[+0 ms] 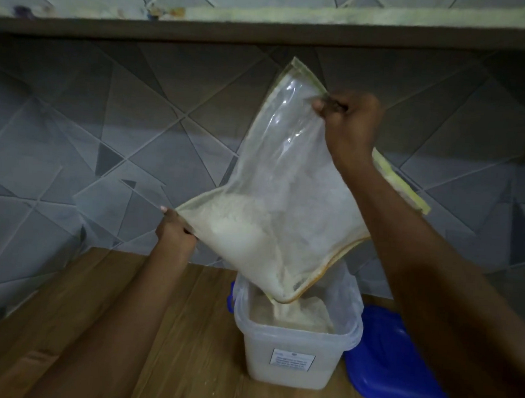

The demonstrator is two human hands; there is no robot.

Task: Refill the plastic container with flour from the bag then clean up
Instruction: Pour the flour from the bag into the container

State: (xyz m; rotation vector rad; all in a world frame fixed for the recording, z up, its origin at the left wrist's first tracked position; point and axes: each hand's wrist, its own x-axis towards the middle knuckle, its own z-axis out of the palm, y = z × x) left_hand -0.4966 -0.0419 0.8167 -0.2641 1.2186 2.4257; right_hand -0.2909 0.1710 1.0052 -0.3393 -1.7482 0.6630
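Setting: Grey patterned wall tiles point(110, 146) back a wooden counter point(167, 331), with a shelf point(265, 29) overhead.
Container: We see the open tub point(295, 351) standing on the counter, partly filled with flour; its blue lid point(398, 370) lies just beside it on the right.
Bag: We hold the clear bag point(283, 181) tilted above the tub, its lowest corner dipping inside the rim. Flour point(243, 237) sits in the lower left part and runs out through that corner.
Step in hand: We judge this to be the pour, well under way, with a fair amount left in the bag.
Method: We would keep the pouring corner inside the rim, raise the high end gradually, and let the flour slide rather than drop, which limits dust and spill. We would watch the level in the tub near the rim.
Left hand: Our left hand point(175, 229) pinches the bag's left corner, fingers curled tight on the seam.
Right hand: Our right hand point(349, 118) is a closed fist gripping the bag's upper edge.
Risk: Loosening either grip could swing the corner off the tub.
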